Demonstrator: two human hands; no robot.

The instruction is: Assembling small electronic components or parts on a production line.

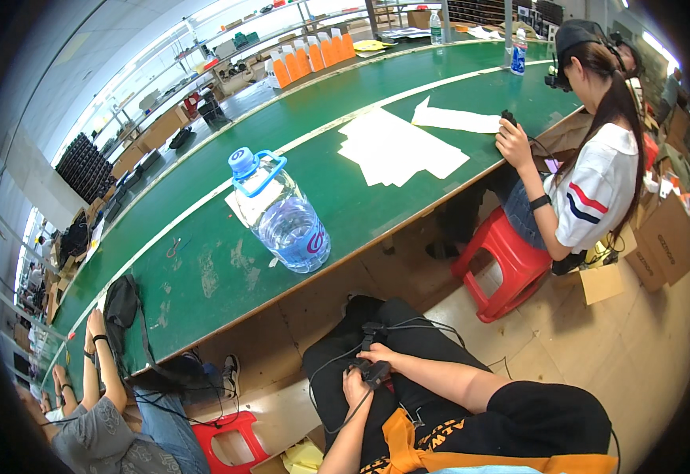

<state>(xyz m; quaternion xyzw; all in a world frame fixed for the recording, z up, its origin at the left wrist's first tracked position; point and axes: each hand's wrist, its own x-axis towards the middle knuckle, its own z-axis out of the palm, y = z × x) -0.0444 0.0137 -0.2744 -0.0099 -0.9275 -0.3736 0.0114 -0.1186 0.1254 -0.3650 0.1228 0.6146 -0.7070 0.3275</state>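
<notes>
Over my black-trousered lap, both my hands are close together at a small black cabled device (374,372). My left hand (354,387) is closed round its near side, the fingers partly hidden by it. My right hand (380,355) is closed too, its fingertips pressed against the far side of the device. Just beyond my right hand sits a second black cabled piece (372,330). Thin black cables loop from these pieces across my thighs. The exact kind of device is too small to make out.
A green-topped table (191,304) curves ahead, bearing a big water bottle (291,233), white paper sheets (396,150) and a black bag (122,302). At right, a person (598,182) on a red stool (499,261) holds a black object; another person (116,430) sits at left.
</notes>
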